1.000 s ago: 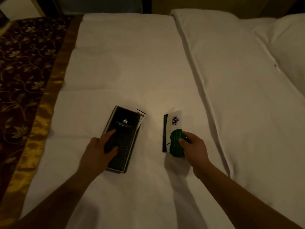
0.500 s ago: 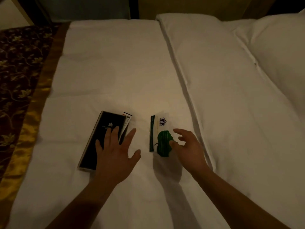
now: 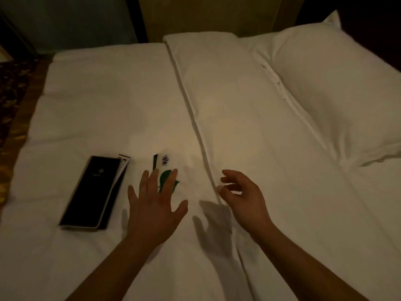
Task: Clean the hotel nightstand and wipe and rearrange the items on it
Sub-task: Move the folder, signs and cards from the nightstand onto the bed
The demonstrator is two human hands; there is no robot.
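Nearest me, my left hand [image 3: 155,205] was spread flat, fingers straight and apart, gripping nothing. Its fingertips covered the near end of the white card [image 3: 164,161] with the green leaf. Whether they pressed it or hovered just above it, I could not tell. My right hand [image 3: 243,198] hung just beside, over the duvet's folded edge [image 3: 196,131], fingers loosely curled and empty.

Left of the card and apart from it, the black folder [image 3: 95,192] lay flat on the white sheet [image 3: 97,109], paper slips poking from its far end. I judged the card light, thin and bendable. Because it lay flush on soft bedding, it was best pinched along a long edge. The folder looked stiffer and heavier, so I would take it across its long sides. Beyond lay the pillow [image 3: 329,83].
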